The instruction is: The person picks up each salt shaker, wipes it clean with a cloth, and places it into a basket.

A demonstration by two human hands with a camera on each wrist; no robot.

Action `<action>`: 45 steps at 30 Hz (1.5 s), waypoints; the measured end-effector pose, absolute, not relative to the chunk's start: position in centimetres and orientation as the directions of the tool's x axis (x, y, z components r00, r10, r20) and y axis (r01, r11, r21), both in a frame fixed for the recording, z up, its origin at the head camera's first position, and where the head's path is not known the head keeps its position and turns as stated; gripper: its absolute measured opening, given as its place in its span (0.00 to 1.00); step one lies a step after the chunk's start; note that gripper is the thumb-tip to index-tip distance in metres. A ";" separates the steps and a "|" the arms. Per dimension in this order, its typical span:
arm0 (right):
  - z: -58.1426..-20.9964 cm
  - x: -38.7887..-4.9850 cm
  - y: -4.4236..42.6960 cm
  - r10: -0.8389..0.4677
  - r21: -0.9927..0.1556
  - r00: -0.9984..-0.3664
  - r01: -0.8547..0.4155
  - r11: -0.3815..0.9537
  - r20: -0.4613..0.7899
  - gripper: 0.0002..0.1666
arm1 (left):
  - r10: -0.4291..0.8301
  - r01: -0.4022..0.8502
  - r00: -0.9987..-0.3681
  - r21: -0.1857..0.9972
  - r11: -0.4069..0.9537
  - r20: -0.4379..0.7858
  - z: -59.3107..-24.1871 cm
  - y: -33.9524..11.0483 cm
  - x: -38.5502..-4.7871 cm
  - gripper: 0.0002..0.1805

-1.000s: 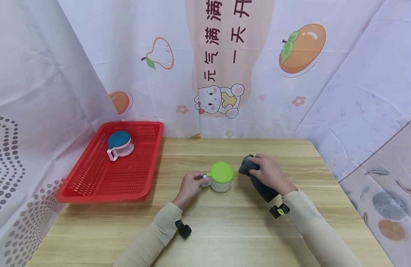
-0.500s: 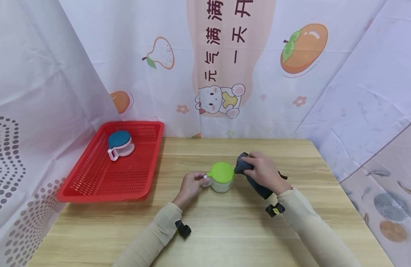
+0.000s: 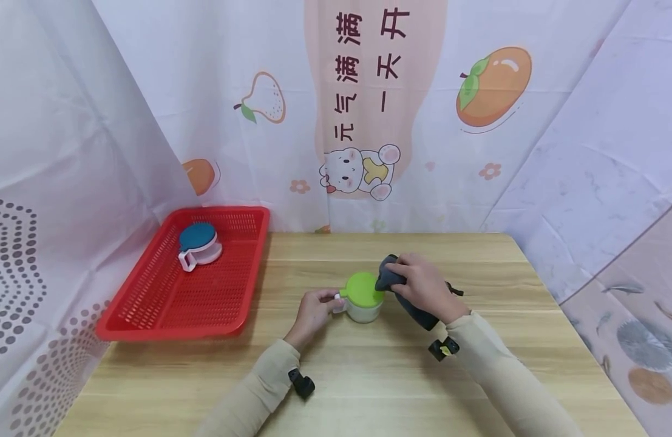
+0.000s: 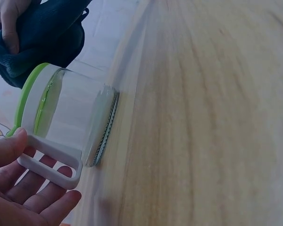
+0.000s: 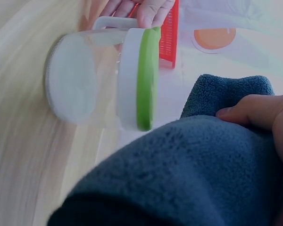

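A clear jar with a green lid (image 3: 364,289) stands upright on the table. My left hand (image 3: 312,314) holds its white handle (image 4: 54,162), thumb on top and fingers beneath, as the left wrist view shows. My right hand (image 3: 425,285) grips a dark blue-grey cloth (image 3: 391,274), whose front bunch is at the lid's right edge; whether it touches the lid I cannot tell. In the right wrist view the cloth (image 5: 179,160) fills the lower part, beside the green lid (image 5: 147,80). The rest of the cloth hangs below my right palm.
A red basket (image 3: 252,267) stands at the left of the wooden table (image 3: 368,394). In its back left part lies a similar jar with a blue lid (image 3: 197,236). Printed curtains (image 3: 281,145) hang behind the table and at both sides.
My right hand has moved left with the cloth, from beside the jar to the lid's right edge. My left hand keeps its hold on the handle. The head view has tilted slightly upward.
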State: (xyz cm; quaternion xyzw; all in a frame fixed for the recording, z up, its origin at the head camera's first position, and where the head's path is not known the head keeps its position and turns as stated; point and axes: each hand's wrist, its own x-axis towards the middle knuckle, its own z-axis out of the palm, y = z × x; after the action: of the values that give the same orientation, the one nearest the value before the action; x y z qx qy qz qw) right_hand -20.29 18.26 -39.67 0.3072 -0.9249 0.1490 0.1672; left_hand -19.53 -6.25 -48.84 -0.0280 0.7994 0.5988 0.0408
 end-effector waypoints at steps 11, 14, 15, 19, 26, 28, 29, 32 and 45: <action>-41.0 -20.4 16.5 -0.623 0.005 -0.653 -0.688 0.725 0.430 0.21 | 0.005 -0.113 -0.993 0.955 0.274 -0.119 -48.6 -6.3 -19.5 0.14; -41.7 -20.2 16.2 -0.651 0.053 -0.632 -0.699 0.713 0.420 0.20 | 0.002 -0.119 -0.992 0.955 0.271 -0.124 -48.6 -6.3 -19.4 0.14; -41.8 -20.2 16.1 -0.656 0.066 -0.628 -0.700 0.712 0.419 0.20 | 0.002 -0.115 -0.993 0.954 0.276 -0.120 -48.6 -6.3 -19.4 0.14; -42.0 -20.1 16.0 -0.668 0.099 -0.599 -0.708 0.700 0.440 0.20 | -0.001 -0.117 -0.993 0.955 0.272 -0.122 -48.7 -6.3 -19.5 0.14; -41.9 -20.1 15.8 -0.686 0.115 -0.585 -0.719 0.686 0.433 0.20 | -0.006 -0.125 -0.992 0.958 0.259 -0.128 -48.7 -6.3 -19.7 0.14; -41.9 -20.0 15.7 -0.691 0.117 -0.584 -0.722 0.682 0.425 0.20 | -0.007 -0.126 -0.992 0.959 0.255 -0.128 -48.7 -6.2 -19.6 0.14; -41.9 -20.0 15.7 -0.695 0.117 -0.581 -0.726 0.678 0.423 0.19 | -0.008 -0.128 -0.991 0.959 0.253 -0.130 -48.7 -6.2 -19.6 0.14; -41.7 -20.0 15.5 -0.711 0.125 -0.568 -0.738 0.663 0.415 0.18 | -0.007 -0.126 -0.992 0.959 0.255 -0.129 -48.8 -6.2 -19.6 0.14; -41.0 -19.8 13.4 -0.766 0.206 -0.557 -0.748 0.631 0.321 0.17 | -0.007 -0.121 -0.992 0.957 0.265 -0.123 -48.5 -6.3 -19.5 0.13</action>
State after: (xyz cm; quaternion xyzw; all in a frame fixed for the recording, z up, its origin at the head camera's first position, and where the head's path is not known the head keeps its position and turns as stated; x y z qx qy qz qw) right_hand -19.79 13.38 -41.02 0.4291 -0.8821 -0.0229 0.1929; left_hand -19.49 -6.25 -48.53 -0.0404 0.7938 0.6050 0.0469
